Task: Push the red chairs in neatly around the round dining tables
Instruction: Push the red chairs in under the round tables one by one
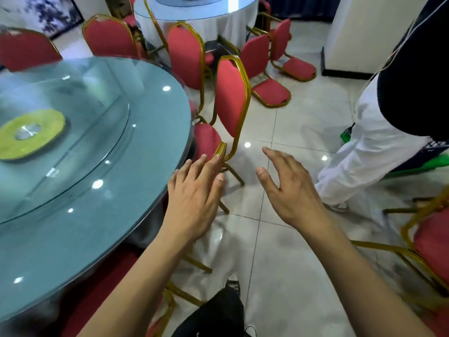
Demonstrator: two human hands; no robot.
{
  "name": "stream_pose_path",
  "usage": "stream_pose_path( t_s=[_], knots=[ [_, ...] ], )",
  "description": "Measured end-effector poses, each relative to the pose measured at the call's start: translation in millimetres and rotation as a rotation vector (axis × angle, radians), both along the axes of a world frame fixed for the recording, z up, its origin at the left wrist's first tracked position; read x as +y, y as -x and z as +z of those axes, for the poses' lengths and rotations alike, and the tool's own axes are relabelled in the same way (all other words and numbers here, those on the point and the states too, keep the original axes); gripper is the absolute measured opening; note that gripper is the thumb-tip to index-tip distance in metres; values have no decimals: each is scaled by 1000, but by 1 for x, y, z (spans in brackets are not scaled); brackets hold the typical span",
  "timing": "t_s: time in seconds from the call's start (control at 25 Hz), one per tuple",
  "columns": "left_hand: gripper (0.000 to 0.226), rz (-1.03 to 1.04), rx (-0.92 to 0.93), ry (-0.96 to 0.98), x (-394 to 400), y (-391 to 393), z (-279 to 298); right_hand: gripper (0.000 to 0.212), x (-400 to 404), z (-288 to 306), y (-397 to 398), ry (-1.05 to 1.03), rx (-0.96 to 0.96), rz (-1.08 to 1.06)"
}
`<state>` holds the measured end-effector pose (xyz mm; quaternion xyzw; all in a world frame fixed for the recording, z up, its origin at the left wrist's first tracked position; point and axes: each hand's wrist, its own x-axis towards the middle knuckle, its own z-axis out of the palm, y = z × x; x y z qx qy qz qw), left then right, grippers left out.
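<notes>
Red chair (230,98) nearest the hands, gold-framed, seat tucked partly under the right edge of the near round desk (102,215), back upright and angled. Just below and in front of it, the left hand (194,193), fingers straight and spread, grip released, fingertips overlapping the seat's rear gold corner; contact not certain. Right hand (291,188) beside it over the floor tiles (279,263), apart from the chair, fingers loosely extended, grip released, holding nothing.

Counted in the head view: about nine red chairs. Two at the far edge of the near desk (26,49) (109,37). One more (187,57) behind the nearest chair. Two (264,69) (289,52) standing out on the floor beyond, backs turned, near the far white-clothed desk (201,20). One (430,242) at the right border, cut off. Another (102,295), blurred, under the arms at the near desk's lower edge. Two further backs only partly visible around the far desk.

Two round desks. Glass turntable (60,132) on the near one, with a green disc (31,135) at its centre. Second person in white trousers (364,161) at the right.
</notes>
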<state>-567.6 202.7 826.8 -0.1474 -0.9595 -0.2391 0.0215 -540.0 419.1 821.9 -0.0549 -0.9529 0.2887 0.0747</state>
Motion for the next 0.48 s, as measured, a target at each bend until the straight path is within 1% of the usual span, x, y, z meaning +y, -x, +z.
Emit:
stream_pose_path(
  t_s=[0.24, 0.4, 0.48],
  knots=[
    [56, 35, 19, -27, 64, 127, -8, 57, 59, -4, 136, -25, 25, 28],
    [65, 26, 56, -27, 104, 210, 5, 59, 92, 10, 218, -31, 25, 28],
    [66, 18, 64, -39, 120, 244, 10, 62, 107, 15, 249, -26, 30, 28]
  ],
)
